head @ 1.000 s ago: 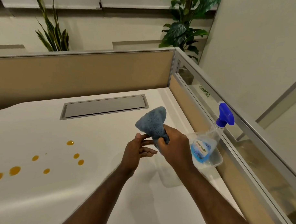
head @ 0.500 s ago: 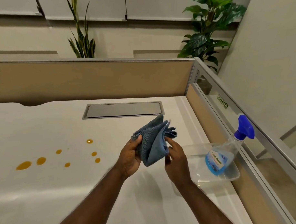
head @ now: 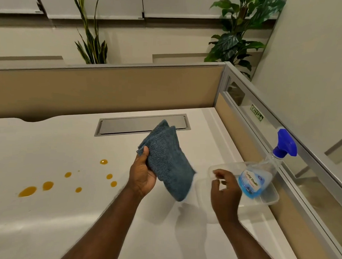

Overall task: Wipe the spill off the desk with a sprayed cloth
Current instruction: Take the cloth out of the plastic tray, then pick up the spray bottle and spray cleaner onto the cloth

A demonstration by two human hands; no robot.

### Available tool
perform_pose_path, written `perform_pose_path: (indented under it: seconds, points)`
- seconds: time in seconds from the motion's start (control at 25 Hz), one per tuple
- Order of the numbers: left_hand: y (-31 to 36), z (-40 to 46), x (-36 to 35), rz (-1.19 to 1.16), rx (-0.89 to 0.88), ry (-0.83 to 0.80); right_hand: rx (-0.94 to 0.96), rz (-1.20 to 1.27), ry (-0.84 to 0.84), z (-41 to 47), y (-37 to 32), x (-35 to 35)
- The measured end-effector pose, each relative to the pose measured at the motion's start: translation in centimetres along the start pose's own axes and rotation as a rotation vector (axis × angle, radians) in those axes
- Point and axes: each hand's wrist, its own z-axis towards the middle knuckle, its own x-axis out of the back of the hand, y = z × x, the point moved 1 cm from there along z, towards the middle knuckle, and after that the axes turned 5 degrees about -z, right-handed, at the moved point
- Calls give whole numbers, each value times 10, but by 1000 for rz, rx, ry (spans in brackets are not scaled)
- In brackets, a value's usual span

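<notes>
A folded blue cloth [head: 168, 162] hangs above the white desk [head: 46, 227], gripped at its left edge by my left hand [head: 143, 172]. My right hand [head: 225, 189] is off the cloth, a little to its right, fingers loosely curled and empty, just left of the spray bottle [head: 261, 171]. The bottle has a blue trigger head and leans in a clear plastic tray [head: 268, 200] at the desk's right side. Several orange spill drops [head: 48, 185] lie on the desk to the left of my hands.
A grey cable hatch [head: 143, 124] is set into the desk behind the cloth. Tan partition panels [head: 109, 90] close off the back and right sides, the right one topped by glass. Two plants [head: 91, 41] stand beyond the partition.
The cloth has passed from my right hand through both hands into my left hand alone. My right hand has let go and moved right toward the bottle. The camera has tilted.
</notes>
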Motion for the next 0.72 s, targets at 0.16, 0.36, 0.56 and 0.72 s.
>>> perform_pose_path:
  seconds: [0.16,0.36,0.56,0.72]
  points:
    - [5,5,3,-14,34,24,1,-125,334,16,21,42]
    - [13,9,3,61,53,10,-63,-108,403,59,44,71]
    - [14,13,-3,144,38,-16,-236,75,347,93,53,70]
    - [12,14,-6,168,31,-22,-264,110,312,103,60,67]
